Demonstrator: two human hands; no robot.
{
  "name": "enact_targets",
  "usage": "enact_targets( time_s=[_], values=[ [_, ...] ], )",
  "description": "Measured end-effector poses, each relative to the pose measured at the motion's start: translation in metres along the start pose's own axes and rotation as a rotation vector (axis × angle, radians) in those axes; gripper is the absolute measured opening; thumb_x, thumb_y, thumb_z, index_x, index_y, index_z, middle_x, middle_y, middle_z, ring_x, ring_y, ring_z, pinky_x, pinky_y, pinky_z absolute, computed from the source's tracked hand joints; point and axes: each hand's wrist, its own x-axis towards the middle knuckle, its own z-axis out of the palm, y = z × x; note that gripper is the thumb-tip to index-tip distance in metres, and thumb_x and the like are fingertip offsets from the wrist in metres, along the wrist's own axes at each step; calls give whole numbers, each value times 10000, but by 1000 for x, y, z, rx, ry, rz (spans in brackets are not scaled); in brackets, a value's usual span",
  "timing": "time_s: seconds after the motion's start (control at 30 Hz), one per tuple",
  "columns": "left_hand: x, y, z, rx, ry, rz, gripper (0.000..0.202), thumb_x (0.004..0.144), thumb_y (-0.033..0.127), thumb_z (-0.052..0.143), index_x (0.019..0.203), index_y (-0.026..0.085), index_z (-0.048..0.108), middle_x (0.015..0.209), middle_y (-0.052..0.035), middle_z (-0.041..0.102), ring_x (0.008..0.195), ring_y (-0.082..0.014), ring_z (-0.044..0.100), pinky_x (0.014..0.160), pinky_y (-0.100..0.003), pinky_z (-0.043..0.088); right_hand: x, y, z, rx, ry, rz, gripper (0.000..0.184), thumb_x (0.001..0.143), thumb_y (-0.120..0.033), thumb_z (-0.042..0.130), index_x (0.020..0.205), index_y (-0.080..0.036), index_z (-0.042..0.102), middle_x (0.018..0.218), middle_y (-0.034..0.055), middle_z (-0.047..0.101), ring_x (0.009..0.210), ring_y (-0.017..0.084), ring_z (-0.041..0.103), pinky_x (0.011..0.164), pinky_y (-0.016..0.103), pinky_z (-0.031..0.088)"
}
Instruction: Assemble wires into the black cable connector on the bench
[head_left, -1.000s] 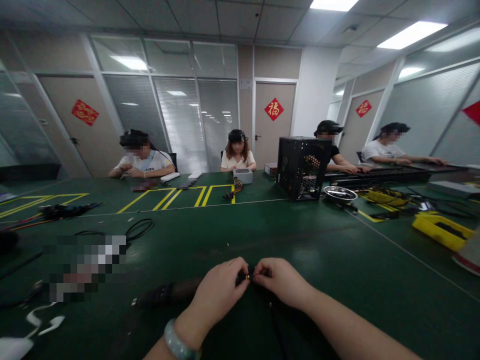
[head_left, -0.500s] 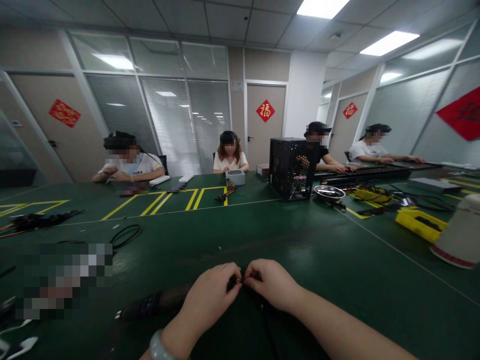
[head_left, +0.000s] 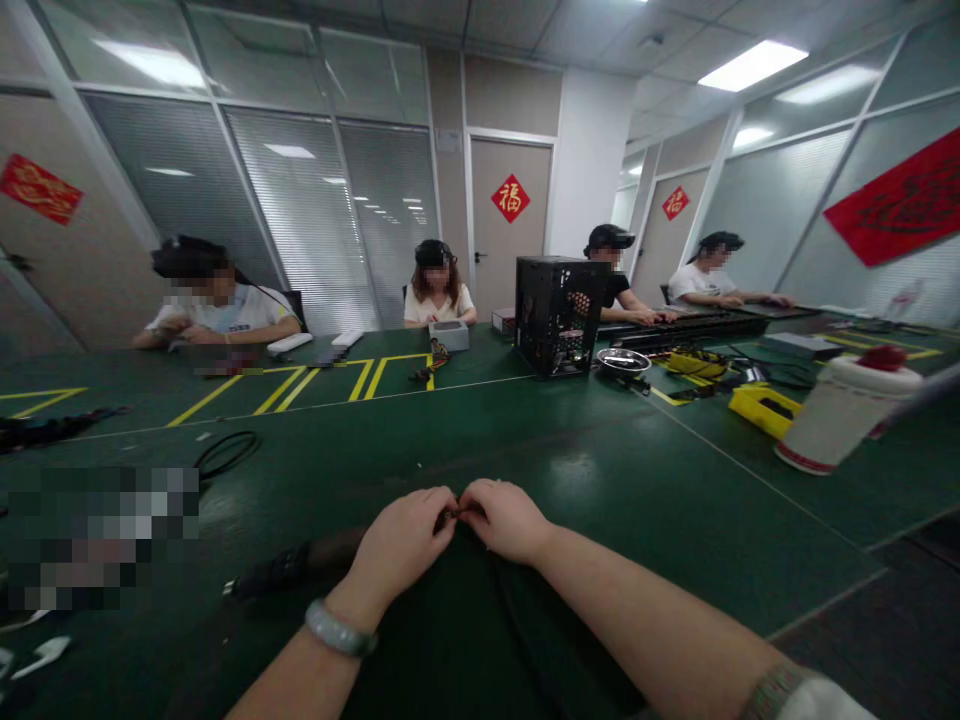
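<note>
Left hand point(head_left: 401, 545): dark handle point(head_left: 285, 568) lies just beside it, blocking the way left, with a black cable coil point(head_left: 225, 453) beyond. Right hand point(head_left: 506, 520): room across the green bench point(head_left: 660, 470) up to the yellow tray point(head_left: 761, 410) and white jar point(head_left: 844, 425).

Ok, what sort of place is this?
Likely an electronics assembly workroom: a long green work-mat bench with yellow tape lines, a black mesh-sided computer case, and seated people working along it.
</note>
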Motion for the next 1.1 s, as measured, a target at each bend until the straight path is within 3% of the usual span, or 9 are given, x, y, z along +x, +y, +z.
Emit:
enact_targets(
  time_s=[0.17, 0.57, 0.9, 1.1],
  values=[
    [-4, 1, 5, 87, 106, 77, 74, 884, 240, 540, 942, 245, 585, 911, -15, 632, 854, -202, 605, 751, -302, 427, -1, 1, 3, -12, 21, 4, 89, 904, -214, 597, 979, -222, 644, 1003, 22, 673, 940, 194, 610, 832, 293, 419],
    [-10, 7, 4, 101, 206, 105, 90, 840, 209, 571, 929, 215, 583, 1010, -52, 635, 996, -229, 590, 931, -353, 413, -6, 0, 4, -5, 64, 30, 65, 891, -212, 617, 941, -211, 657, 962, 24, 665, 879, 173, 611, 755, 262, 436],
    [-10, 1, 6, 60, 201, 130, 120, 890, 255, 530, 972, 237, 616, 995, -22, 652, 941, -205, 612, 849, -318, 450, -8, -2, 1, -8, 71, 20, 93, 880, -209, 619, 963, -221, 659, 958, 16, 676, 881, 174, 615, 772, 265, 436],
    [-6, -3, 6, 12, 152, 117, 171, 890, 251, 513, 1019, 249, 626, 1029, -28, 652, 960, -214, 605, 884, -329, 431, -7, -6, 0, -28, 62, 48, 109, 882, -254, 618, 983, -241, 658, 961, 2, 690, 886, 171, 626, 769, 254, 438]
  ],
)
